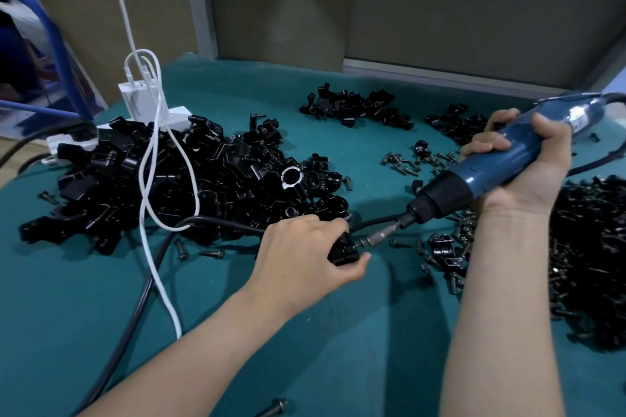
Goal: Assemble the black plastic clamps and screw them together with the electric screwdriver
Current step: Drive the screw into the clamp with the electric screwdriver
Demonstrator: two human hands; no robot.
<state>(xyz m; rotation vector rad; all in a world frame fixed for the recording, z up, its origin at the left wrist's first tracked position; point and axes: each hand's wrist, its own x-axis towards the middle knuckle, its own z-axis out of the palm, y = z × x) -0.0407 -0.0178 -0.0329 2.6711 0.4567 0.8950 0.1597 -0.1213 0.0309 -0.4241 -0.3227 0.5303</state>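
My left hand (306,252) grips a small black plastic clamp (343,249) just above the green table mat. My right hand (521,166) holds the blue electric screwdriver (481,173) by its body, tilted down to the left. Its metal bit (379,235) meets the right side of the clamp, where a screw head shows. A big heap of black clamp parts (189,179) lies to the left, and a smaller group of clamps (355,107) lies at the back.
Loose screws (406,162) are scattered in the middle and at the right, beside a dark pile of screws and parts (589,257). A white charger and power strip (139,105) with white cables (159,213) sit at the left. A black cord (142,301) crosses the mat (338,332).
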